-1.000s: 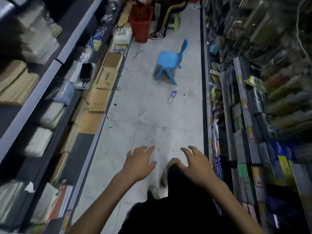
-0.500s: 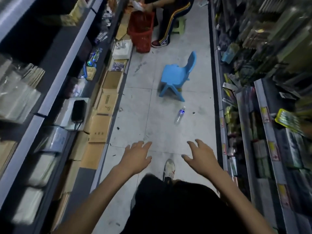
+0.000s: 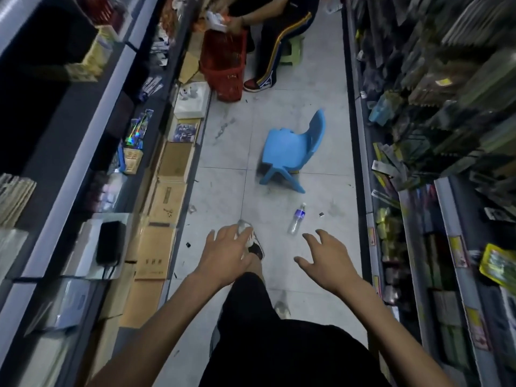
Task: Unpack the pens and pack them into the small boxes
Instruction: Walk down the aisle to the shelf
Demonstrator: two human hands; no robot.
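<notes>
Shelves [image 3: 92, 152] of packaged stationery flank both hands. Flat cardboard cartons [image 3: 167, 199] line the floor left of the left hand [image 3: 226, 252], and a blue chair [image 3: 290, 146] stands ahead of it. The left hand and the right hand [image 3: 325, 258] hover spread wide, holding nothing. No pens can be picked out; they are probably in those cartons. Pens are light, stiff and slippery, so they are best gripped bundled, mid-barrel.

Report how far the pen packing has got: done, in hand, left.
Done: nothing visibly; no unpacked pens or filled small boxes can be made out. In hand: nothing; the left hand and right hand are empty, fingers spread, over the grey tiled aisle floor. Left: apparently the whole job, unpacking and packing.
</notes>
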